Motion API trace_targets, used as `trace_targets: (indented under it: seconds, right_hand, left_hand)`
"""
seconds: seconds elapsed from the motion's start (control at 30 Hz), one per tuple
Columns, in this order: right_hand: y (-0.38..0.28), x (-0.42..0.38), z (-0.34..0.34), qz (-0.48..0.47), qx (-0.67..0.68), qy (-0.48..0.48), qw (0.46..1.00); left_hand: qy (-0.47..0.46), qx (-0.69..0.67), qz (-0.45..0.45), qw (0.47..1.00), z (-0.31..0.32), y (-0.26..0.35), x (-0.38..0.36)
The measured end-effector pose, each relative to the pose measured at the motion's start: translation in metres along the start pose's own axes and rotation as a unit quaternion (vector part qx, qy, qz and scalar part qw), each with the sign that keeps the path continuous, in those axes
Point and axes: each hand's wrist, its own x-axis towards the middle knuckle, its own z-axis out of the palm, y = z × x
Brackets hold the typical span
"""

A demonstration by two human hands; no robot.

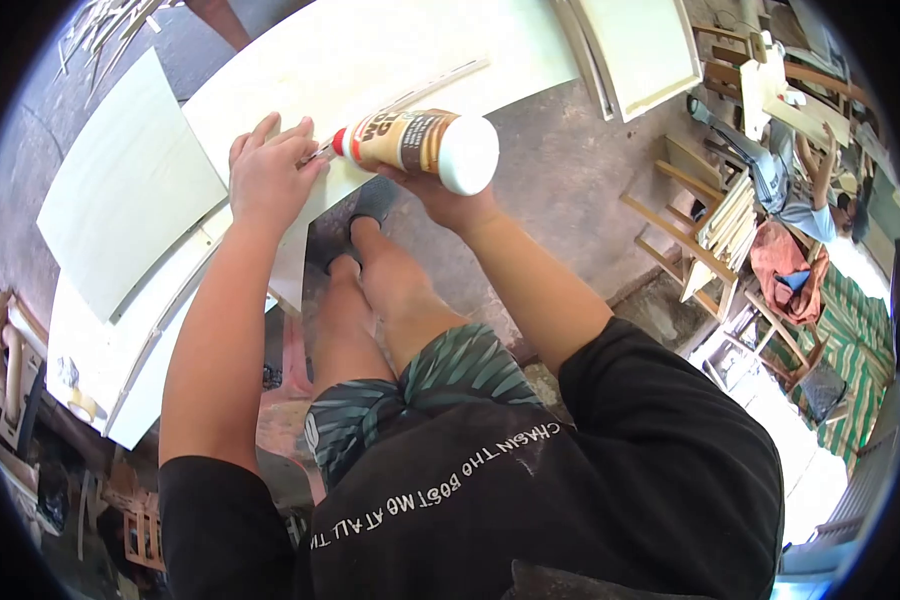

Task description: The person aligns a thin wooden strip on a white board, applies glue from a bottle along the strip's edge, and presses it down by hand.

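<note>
A glue bottle [410, 142] with a red tip, a brown label and a white base lies tilted in my right hand [440, 195], its tip pointing left. The tip is close to my left hand [270, 170], whose fingers are bent around the end of a narrow strip [430, 88]. That thin strip runs up and right across a pale board [300, 70]. Part of my right hand's fingers is hidden behind the bottle.
A pale panel [130, 190] lies at the left, near a tape roll [80, 404]. White frames [655, 50] stand at the upper right. Beyond are a wooden rack [700, 225], a seated person [805, 205] and a red cloth [785, 270]. Wood scraps lie at the upper left.
</note>
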Motion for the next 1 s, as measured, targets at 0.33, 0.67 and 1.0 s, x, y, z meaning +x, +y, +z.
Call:
trace_targets:
  seconds: [0.33, 0.67, 1.0]
  right_hand:
    - [-0.003, 0.003, -0.001, -0.019, 0.121, 0.111, 0.986]
    - [0.012, 0.044, -0.116, -0.038, 0.092, 0.131, 0.986]
    - [0.031, 0.078, -0.186, -0.07, 0.134, 0.139, 0.979]
  left_hand:
    - [-0.011, -0.003, -0.007, 1.0, -0.003, 0.002, -0.001]
    - [-0.013, 0.009, -0.017, 1.0, 0.002, 0.003, 0.004]
    - [-0.042, 0.037, -0.05, 0.997, -0.009, 0.018, 0.005]
